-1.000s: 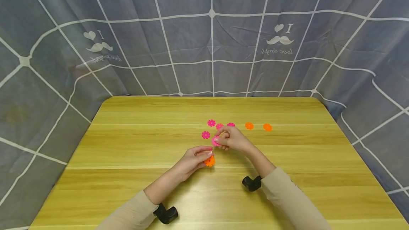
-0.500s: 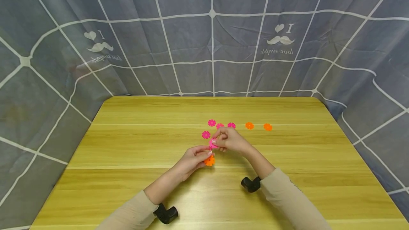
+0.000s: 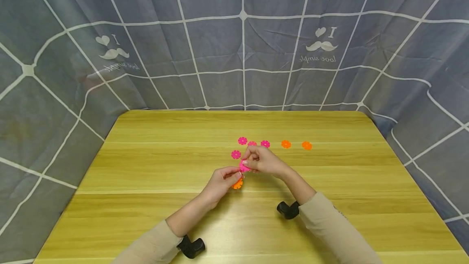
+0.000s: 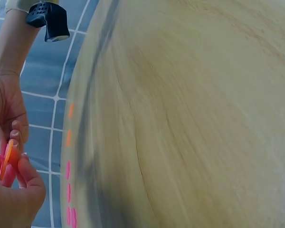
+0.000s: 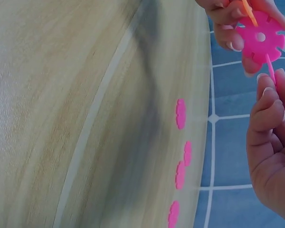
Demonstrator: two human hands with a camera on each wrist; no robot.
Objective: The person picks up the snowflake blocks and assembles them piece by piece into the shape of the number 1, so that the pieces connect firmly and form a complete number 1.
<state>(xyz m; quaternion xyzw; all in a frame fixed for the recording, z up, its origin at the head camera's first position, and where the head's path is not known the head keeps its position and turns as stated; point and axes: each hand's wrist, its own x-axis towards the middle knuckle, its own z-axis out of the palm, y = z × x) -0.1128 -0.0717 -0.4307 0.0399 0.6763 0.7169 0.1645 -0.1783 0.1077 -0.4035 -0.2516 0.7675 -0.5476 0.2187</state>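
Observation:
Near the middle of the table, in the head view, my left hand (image 3: 220, 184) pinches a pair of joined notched plastic discs. In the right wrist view these are a pink disc (image 5: 264, 46) with a centre hole and an orange disc (image 5: 250, 13) set crosswise into its edge. My right hand (image 3: 266, 161) holds a second pink disc (image 5: 270, 70) between thumb and fingertips. That disc stands edge-on at the lower rim of the first pink one, right at a notch. Fingers hide part of each disc.
Several loose pink discs (image 3: 236, 155) lie flat just beyond my hands on the wooden table (image 3: 165, 154). Farther right lie two orange discs, one nearer (image 3: 286, 144) and one farther out (image 3: 307, 146). A grey gridded curtain (image 3: 220, 52) surrounds the table's back and sides.
My right hand has brought its pink disc left and slightly down to the discs in my left hand. The orange disc has shifted slightly left and tilted. The loose discs stay put.

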